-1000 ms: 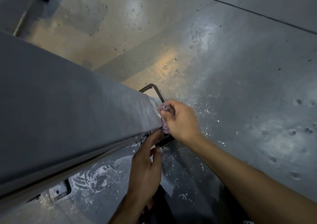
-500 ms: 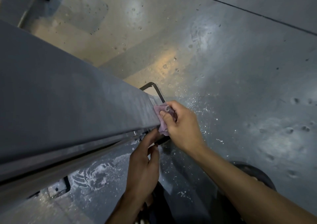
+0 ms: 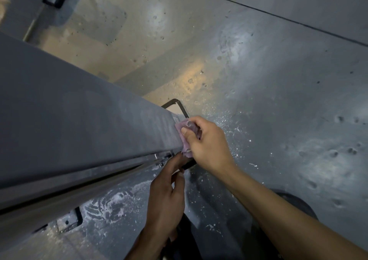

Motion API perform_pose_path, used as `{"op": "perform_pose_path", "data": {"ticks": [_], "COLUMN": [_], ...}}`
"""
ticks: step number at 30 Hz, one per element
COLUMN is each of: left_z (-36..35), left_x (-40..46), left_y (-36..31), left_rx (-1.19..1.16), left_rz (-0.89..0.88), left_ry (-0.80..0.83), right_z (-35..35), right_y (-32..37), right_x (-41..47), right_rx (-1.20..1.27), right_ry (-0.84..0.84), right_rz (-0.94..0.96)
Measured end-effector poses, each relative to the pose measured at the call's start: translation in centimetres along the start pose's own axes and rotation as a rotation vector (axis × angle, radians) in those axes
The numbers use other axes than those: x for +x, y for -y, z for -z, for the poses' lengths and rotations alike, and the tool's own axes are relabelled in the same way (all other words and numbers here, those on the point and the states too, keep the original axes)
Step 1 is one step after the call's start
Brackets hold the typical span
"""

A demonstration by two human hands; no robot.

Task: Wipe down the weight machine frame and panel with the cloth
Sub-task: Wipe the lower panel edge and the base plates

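Two hands in view, one cloth, one long grey frame beam. The right hand (image 3: 207,146) has the small pink cloth (image 3: 184,138) bunched under its curled fingers (image 3: 186,131), thumb on top, pinching it flat against the end of the frame beam (image 3: 79,124), right at the beam's corner. The cloth wraps that edge, its lower flap hanging just above the left hand (image 3: 165,198). The right forearm comes in from the lower right, wrist bent down toward the beam. The left hand rises from below, fingers straight and close together, their tips touching the underside of the beam by a metal rail (image 3: 99,182). The grey floor (image 3: 278,104) below is speckled with white flecks. A dark bracket (image 3: 179,108) shows past the beam's end.
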State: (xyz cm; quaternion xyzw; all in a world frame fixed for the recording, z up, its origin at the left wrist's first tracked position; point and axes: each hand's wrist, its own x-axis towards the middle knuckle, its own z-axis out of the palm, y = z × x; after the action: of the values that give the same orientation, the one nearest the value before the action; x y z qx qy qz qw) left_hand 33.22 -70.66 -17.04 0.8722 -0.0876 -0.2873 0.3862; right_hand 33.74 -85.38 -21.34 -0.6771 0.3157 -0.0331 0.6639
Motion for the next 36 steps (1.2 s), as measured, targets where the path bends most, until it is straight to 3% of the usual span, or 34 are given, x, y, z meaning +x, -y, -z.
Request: {"op": "perform_pose_path", "data": {"ticks": [3,9,14,19,25,30,36], "left_z": [0.0,0.2,0.2,0.7,1.0,1.3,1.5], "left_x": [0.0,-0.2,-0.4,-0.6,-1.1,-1.3,-1.8], "left_y": [0.5,-0.3,0.3,-0.7,-0.4,-0.7,-0.8], "left_rx": [-0.008,0.001,-0.023,-0.039,-0.072,-0.074,-0.047], "left_rz": [0.032,0.012,0.029,0.003,-0.013,0.009,-0.008], "left_ry": [-0.018,-0.011,-0.057,-0.05,-0.07,-0.086,-0.109], "right_z": [0.0,0.3,0.3,0.6,0.3,0.2,0.1], "right_y": [1.2,0.4,2.6,1.2,3.2,1.5,4.9], "right_x": [-1.4,-0.3,-2.0,-0.8,-2.4,-1.8,-3.8], "right_rx": [0.083,-0.022,0.126,-0.044,0.063,-0.139,0.069], "right_ry": [-0.013,0.01,0.007,0.023,-0.01,-0.015,-0.018], "right_rz": [0.107,-0.041,0.102,0.01,0.155,0.083,0.205]}}
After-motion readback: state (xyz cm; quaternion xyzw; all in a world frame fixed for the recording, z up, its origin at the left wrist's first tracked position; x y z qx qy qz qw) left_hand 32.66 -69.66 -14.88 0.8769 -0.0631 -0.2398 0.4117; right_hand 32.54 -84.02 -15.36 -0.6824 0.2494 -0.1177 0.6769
